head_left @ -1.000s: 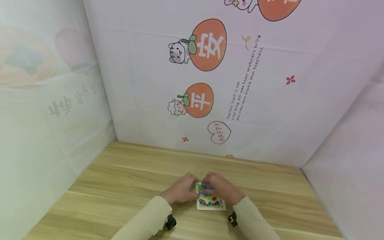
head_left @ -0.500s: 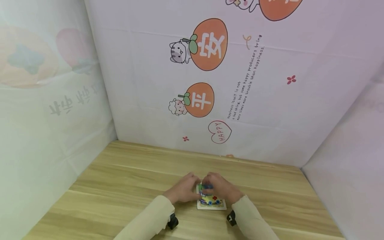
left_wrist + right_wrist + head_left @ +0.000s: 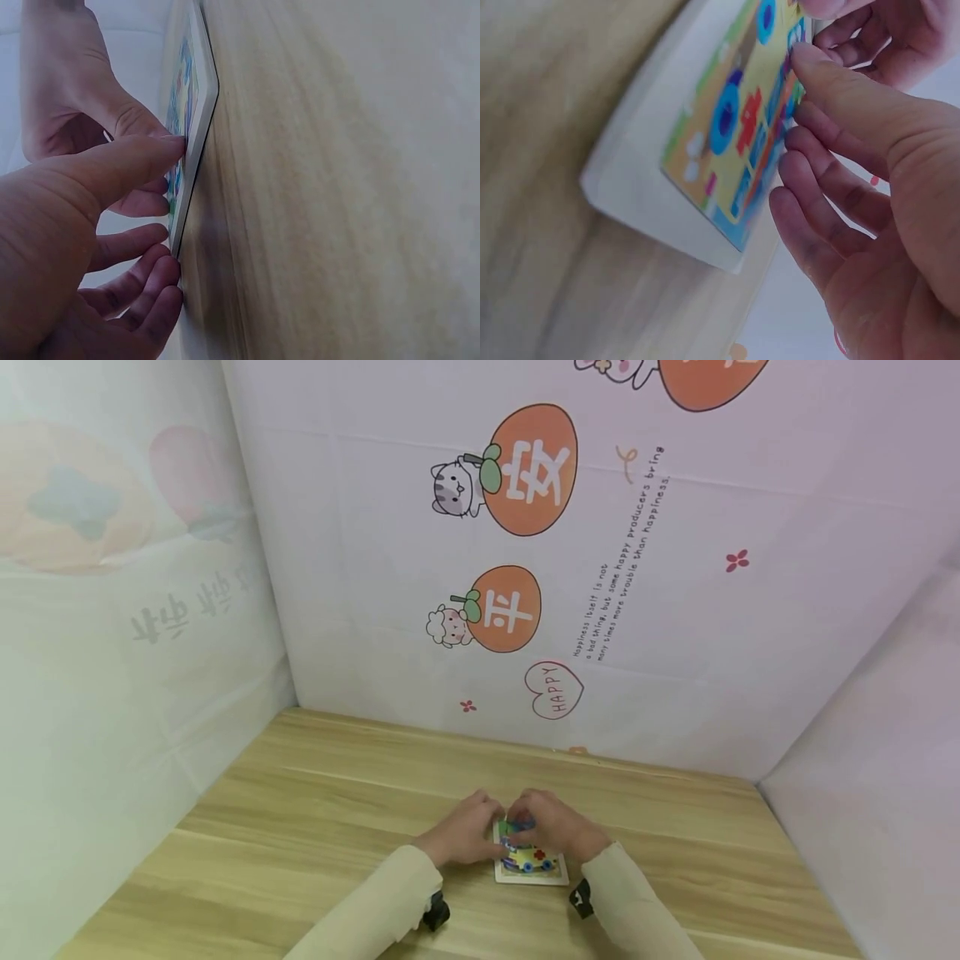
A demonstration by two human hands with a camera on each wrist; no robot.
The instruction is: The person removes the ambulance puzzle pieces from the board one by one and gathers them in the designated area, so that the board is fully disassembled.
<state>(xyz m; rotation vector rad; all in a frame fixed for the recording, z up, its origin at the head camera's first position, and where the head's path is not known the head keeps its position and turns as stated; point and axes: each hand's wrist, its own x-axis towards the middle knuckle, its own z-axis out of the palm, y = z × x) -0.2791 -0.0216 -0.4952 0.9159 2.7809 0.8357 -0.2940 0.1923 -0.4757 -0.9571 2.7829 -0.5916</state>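
Observation:
A small square picture puzzle [image 3: 531, 877] lies on the wooden table, its white border framing a yellow ambulance with blue wheels and a red cross. My left hand [image 3: 465, 832] holds the puzzle at its left side; in the left wrist view its thumb [image 3: 161, 155] presses the picture's face while the fingers bend at the edge. From the right, my right hand [image 3: 558, 829] reaches over the picture's upper part. Its thumb [image 3: 832, 82] lies over the picture, with bent fingers close to the far edge. I cannot tell whether it pinches a piece.
The wooden tabletop [image 3: 322, 827] spreads around the puzzle. White sheeting printed with cartoon fruit forms a back wall [image 3: 390, 677] and a left wall [image 3: 187, 693], with a plain right wall [image 3: 862, 735]. Black camera mounts [image 3: 436, 912] sit at the wrists.
Both hands stay at the puzzle, with only small finger movements. The left hand has edged slightly right, its thumb further over the picture. The whole head view has shifted a little.

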